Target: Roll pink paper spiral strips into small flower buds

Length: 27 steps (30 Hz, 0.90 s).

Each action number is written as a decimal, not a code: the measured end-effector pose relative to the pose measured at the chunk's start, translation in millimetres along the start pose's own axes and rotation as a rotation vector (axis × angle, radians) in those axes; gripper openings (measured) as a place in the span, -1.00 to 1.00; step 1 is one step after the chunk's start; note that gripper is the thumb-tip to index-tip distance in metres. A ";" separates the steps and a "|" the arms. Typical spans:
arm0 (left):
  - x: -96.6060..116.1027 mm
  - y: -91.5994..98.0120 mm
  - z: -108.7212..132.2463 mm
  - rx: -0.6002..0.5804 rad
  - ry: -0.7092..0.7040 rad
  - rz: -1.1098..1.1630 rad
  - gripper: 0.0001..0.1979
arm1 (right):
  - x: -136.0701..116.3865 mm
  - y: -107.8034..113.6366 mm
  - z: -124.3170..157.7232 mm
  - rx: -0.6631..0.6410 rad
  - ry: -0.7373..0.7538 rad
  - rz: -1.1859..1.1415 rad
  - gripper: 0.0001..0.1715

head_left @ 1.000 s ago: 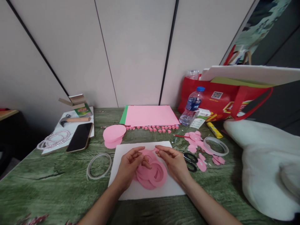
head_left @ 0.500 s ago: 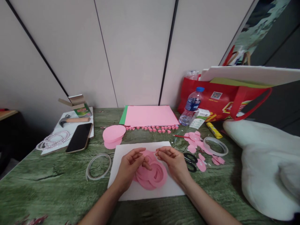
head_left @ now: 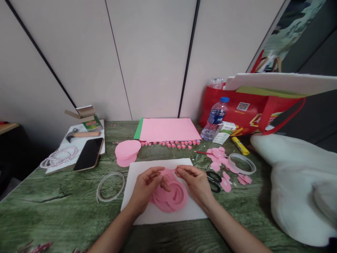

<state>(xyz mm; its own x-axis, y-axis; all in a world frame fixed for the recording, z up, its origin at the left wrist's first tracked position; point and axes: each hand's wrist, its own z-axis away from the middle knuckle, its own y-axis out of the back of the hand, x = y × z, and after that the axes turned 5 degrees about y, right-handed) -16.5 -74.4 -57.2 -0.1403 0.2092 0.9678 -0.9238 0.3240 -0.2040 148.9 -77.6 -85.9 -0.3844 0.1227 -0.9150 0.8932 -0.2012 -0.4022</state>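
Note:
Over a white sheet [head_left: 142, 219], my two hands are close together above a loose pile of curved pink paper pieces [head_left: 168, 205]. My left hand [head_left: 147, 184] has its fingers bent, with thumb and fingertips drawn together at the pink paper. My right hand [head_left: 193, 179] pinches with thumb and index finger. A curved pink paper strip [head_left: 170, 170] spans the gap between the fingertips. What exactly lies inside each pinch is partly hidden by the fingers. Black-handled scissors [head_left: 214, 182] rest just right of my right hand.
Rolls of tape lie left [head_left: 110, 187] and right [head_left: 242, 164]. Behind are pink paper discs [head_left: 127, 150], small pink rolled flowers [head_left: 181, 144] and pink card [head_left: 171, 129]. A phone [head_left: 89, 154], hammer [head_left: 84, 134], bottle [head_left: 214, 119], glue stick [head_left: 240, 146] and white plush [head_left: 300, 200] surround them.
Both hands keep nearly the same place, with only slight finger movement at the pink paper. The whole view has shifted very slightly.

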 end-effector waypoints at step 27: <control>-3.8 0.3 -0.6 -0.034 0.003 0.005 -0.77 | 1.4 1.0 -2.1 0.034 0.006 -0.081 -0.80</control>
<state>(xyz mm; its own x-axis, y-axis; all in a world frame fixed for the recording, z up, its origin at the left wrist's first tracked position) -16.1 -74.5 -61.0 -0.1441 0.2134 0.9663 -0.9103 0.3543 -0.2140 149.8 -75.6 -87.5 -0.4531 0.1458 -0.8794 0.8510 -0.2230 -0.4755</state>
